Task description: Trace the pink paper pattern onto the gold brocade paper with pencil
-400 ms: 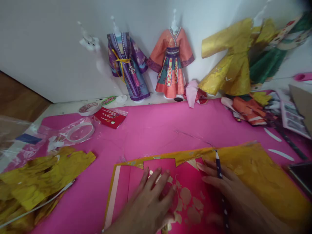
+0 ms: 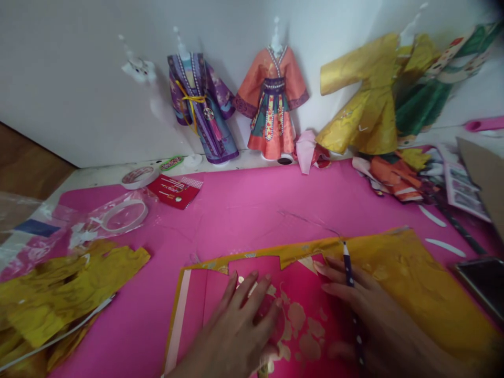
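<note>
A pink paper sheet with gold flower prints and a yellow border [image 2: 303, 320] lies on the pink mat [image 2: 244, 210] at the front. My left hand [image 2: 240, 325] rests flat on it, fingers spread. My right hand [image 2: 366, 315] lies beside it on the sheet's right part and holds a thin purple dotted pencil [image 2: 348, 273], tip pointing away at the sheet's upper yellow edge. A larger yellow patterned paper [image 2: 425, 289] extends to the right under my right hand.
Small paper robes stand against the white wall: purple [image 2: 200, 105], orange [image 2: 273, 102], yellow [image 2: 366, 94]. Tape rolls [image 2: 122, 215] and a red card [image 2: 177, 191] lie at back left. Crumpled yellow paper [image 2: 59, 294] sits front left. Paper scraps [image 2: 397, 176] and a dark phone [image 2: 484, 281] lie right.
The view has shifted slightly; both hands stay on the sheet in nearly the same place, the pencil still in my right hand.
</note>
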The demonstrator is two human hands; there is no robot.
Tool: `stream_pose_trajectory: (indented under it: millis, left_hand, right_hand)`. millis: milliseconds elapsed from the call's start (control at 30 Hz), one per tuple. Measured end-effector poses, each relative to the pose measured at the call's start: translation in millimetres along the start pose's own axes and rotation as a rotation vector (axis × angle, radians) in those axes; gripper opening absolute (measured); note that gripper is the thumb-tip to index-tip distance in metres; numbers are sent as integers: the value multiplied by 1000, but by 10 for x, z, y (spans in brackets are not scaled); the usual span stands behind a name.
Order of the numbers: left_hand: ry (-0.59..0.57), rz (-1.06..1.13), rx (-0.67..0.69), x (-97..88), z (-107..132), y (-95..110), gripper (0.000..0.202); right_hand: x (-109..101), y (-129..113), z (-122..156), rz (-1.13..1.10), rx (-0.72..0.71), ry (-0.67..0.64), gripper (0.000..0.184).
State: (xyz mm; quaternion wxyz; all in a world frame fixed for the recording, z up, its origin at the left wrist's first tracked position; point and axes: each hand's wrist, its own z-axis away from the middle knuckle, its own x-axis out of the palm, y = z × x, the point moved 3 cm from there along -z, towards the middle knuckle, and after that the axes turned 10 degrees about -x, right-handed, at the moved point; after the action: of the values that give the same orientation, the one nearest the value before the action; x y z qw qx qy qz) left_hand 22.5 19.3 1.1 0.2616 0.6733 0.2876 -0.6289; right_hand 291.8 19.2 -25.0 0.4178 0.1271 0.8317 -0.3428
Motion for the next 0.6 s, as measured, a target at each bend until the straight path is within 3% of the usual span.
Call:
stream_pose_trajectory:
  millis: [267,433,600]
  left_hand:
    - [-19,-32,18,-15,-21,16,71]
    - [-25,-22,9,-36,-7,10,61]
    - [-149,60,-70,-105,-34,23,56]
  right_hand:
    - [-16,-16,-31,69,-34,-16,69]
    - [20,-15,-54,93,44,-56,63]
    - [-21,-77,-170,119,5,-52,58]
